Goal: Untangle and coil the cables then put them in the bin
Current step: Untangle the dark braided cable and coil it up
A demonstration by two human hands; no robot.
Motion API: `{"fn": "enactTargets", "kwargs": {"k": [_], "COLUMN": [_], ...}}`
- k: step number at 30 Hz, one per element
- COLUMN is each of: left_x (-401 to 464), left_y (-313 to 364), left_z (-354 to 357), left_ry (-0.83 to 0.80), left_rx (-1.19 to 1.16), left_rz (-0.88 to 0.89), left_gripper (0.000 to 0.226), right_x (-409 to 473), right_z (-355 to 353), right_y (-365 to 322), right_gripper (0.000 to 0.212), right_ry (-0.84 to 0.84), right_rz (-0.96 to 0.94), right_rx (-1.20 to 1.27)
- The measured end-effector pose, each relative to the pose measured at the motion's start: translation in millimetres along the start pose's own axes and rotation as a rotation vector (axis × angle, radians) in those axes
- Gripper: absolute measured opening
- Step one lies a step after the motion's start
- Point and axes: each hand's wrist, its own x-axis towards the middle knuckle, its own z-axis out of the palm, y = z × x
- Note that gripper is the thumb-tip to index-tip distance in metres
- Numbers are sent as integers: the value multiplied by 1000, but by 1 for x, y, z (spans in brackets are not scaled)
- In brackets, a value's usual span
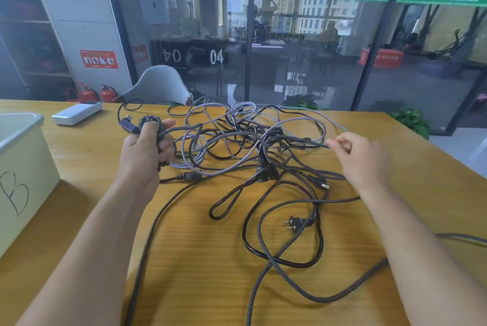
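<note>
A tangle of cables [250, 146] lies across the middle of the wooden table [200, 252]: black power cords, grey braided ones and pale braided ones. My left hand [147, 146] grips a few turns of a dark braided cable [168, 130] wound round its fingers, with the cable's plug [128, 124] sticking out to the left. My right hand [361, 154] pinches a thin strand at the tangle's right side. A two-pin plug [295, 223] lies in front. The bin [18, 167], pale and marked "B", stands at the left edge.
A white power bank [76, 112] lies at the back left of the table. A grey chair [160, 86] stands behind the far edge, with a glass wall beyond. Red fire extinguishers [108, 94] sit on the floor at the left.
</note>
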Motion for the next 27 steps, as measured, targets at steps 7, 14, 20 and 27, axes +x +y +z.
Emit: {"fn": "enactTargets", "kwargs": {"k": [7, 14, 20, 27], "left_x": [-9, -16, -23, -14], "left_y": [-1, 0, -1, 1], "left_z": [14, 21, 32, 22], "left_ry": [-103, -136, -145, -45], "left_rx": [35, 60, 70, 45], "left_rz": [-3, -2, 10, 35], "left_gripper": [32, 33, 36, 33], "right_x": [-26, -27, -19, -9], "right_z": [10, 33, -18, -45], "right_y": [-65, -88, -99, -75], "right_gripper": [30, 15, 17, 13], "right_ry": [-12, -160, -26, -219], "right_rz": [-457, -341, -280, -324], "right_rx": [96, 359, 802, 850]}}
